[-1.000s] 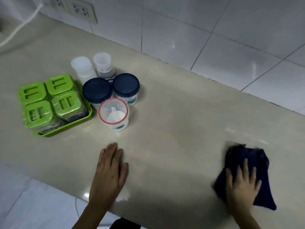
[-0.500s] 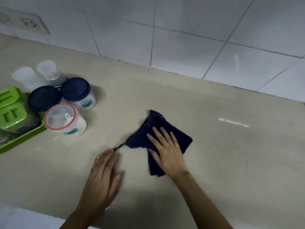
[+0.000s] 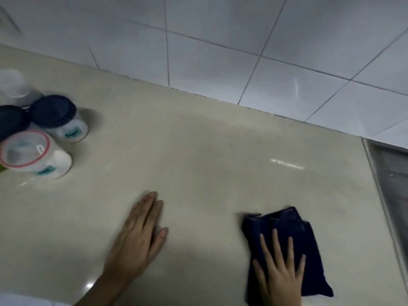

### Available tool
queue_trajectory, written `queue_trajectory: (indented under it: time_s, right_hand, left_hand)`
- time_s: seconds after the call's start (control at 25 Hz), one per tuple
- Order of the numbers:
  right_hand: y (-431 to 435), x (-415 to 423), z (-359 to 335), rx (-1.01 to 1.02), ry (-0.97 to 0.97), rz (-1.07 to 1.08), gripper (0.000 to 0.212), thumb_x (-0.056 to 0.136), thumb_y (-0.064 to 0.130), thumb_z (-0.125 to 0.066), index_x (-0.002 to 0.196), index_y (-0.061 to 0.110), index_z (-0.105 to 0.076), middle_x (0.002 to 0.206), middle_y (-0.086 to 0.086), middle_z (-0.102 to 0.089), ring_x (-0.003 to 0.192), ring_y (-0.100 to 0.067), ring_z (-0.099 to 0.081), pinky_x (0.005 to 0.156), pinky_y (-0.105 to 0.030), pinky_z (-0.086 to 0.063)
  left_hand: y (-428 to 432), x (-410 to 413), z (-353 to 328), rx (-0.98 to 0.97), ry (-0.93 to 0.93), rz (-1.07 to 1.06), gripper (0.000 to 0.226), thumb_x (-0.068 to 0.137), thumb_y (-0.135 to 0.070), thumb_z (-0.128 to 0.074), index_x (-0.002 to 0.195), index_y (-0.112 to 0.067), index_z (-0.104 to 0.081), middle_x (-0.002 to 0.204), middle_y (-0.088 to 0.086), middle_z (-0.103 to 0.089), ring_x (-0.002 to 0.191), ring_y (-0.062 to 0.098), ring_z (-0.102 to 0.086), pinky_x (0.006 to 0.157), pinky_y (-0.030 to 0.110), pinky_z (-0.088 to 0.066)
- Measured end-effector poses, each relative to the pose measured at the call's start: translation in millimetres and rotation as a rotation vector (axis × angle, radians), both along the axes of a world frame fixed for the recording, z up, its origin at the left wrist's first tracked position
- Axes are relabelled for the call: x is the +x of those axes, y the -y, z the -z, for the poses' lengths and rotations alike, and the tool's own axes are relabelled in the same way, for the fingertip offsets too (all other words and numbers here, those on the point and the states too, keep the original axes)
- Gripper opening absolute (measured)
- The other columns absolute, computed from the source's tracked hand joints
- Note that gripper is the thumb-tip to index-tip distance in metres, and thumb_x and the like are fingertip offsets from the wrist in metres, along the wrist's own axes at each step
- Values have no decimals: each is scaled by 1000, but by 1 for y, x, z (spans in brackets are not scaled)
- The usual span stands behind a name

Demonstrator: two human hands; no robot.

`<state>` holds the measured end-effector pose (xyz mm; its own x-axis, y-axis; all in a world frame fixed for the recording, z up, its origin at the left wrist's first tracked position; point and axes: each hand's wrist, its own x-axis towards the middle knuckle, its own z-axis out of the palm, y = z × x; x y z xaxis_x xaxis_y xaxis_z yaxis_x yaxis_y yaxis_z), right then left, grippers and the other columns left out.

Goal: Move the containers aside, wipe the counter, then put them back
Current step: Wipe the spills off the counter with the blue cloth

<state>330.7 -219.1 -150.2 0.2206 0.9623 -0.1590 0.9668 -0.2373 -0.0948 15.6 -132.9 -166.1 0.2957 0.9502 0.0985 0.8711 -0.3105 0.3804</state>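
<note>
A dark blue cloth [image 3: 293,230] lies flat on the beige counter [image 3: 198,151] at the lower right. My right hand [image 3: 280,274] presses down on it with fingers spread. My left hand [image 3: 139,237] rests flat on the bare counter, fingers together, holding nothing. At the far left stand the containers: a red-rimmed clear-lidded tub [image 3: 35,154], a white jar with a dark blue lid [image 3: 58,118], a second dark-lidded jar [image 3: 11,121] cut by the edge, and a translucent white container [image 3: 13,87] behind.
A white tiled wall [image 3: 242,51] runs along the back of the counter. At the right edge a metal sink rim [image 3: 388,184] borders the counter. The counter's front edge shows at the bottom left.
My right hand has slid the cloth from the counter's middle to the right, near the sink. The view has shifted right; the green tray is now out of frame. My left hand stays flat.
</note>
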Motion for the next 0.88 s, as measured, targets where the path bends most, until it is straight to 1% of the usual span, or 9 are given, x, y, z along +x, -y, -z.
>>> queue_trajectory:
  time_s: [0.04,0.12,0.2,0.28,0.4,0.56,0.72,0.84,0.88]
  right_hand:
    - [-13,-20,4,-11,-2,-156,62,92,63,-7,148,39,-17,157,6,-21,149,-26,-6,108,-62,-19]
    - [-53,-52,14,1,-7,-474,58,94,58,-17,149,38,-18,160,5,-19,148,-29,-12,111,-60,-17]
    - [-111,-61,16,39,-32,-652,55,97,53,-23,149,38,-20,161,6,-17,148,-26,-13,114,-55,-14]
    - [-173,-44,10,76,-56,-592,53,98,49,-26,149,35,-24,160,7,-17,149,-22,-12,118,-50,-13]
    - [-242,-7,6,77,-90,-298,51,100,43,-32,149,33,-25,161,3,-17,149,-22,-8,120,-52,-9]
    - [-242,-32,10,100,-121,-30,53,99,44,-33,149,33,-24,162,1,-16,149,-26,-5,118,-59,-4]
    - [-161,-85,11,47,-76,-386,58,95,56,-14,148,35,-26,159,5,-19,149,-27,-10,118,-55,-5]
    - [-133,-78,9,-25,-42,-684,57,96,56,-12,148,35,-27,158,2,-26,148,-22,-11,116,-50,-8]
    - [-143,-70,8,-25,-29,-713,58,96,57,-12,147,35,-27,157,2,-27,147,-20,-11,115,-50,-10]
  left_hand:
    - [0,0,0,-9,-4,-22,62,92,-40,-45,143,-6,-37,157,11,-28,147,24,-22,120,38,-18]
    - [2,0,2,-22,-46,-60,65,91,-41,-44,145,-6,-35,157,10,-28,147,21,-22,121,34,-13]
    - [4,0,3,-49,-86,-67,67,92,-42,-43,147,-7,-31,157,8,-27,147,19,-22,122,32,-11]
    - [4,-1,2,-46,-84,-69,66,91,-42,-46,145,-6,-34,157,9,-28,147,20,-22,121,34,-15]
    - [2,0,2,-25,-81,-61,66,90,-42,-49,143,-5,-39,156,11,-31,146,23,-26,116,38,-24]
    - [1,2,2,-5,-63,-62,66,87,-41,-52,141,-4,-42,154,12,-35,144,23,-30,114,37,-27]
    - [-1,-1,-3,-15,0,-78,63,86,-38,-54,139,-4,-45,152,11,-38,142,24,-34,114,36,-28]
    - [0,-14,-11,-57,275,-268,54,89,-26,-56,138,-7,-46,151,5,-40,142,18,-34,118,36,-25]
    - [1,-31,-12,-39,297,-323,51,89,-23,-57,137,-7,-47,150,5,-41,142,17,-34,119,36,-24]
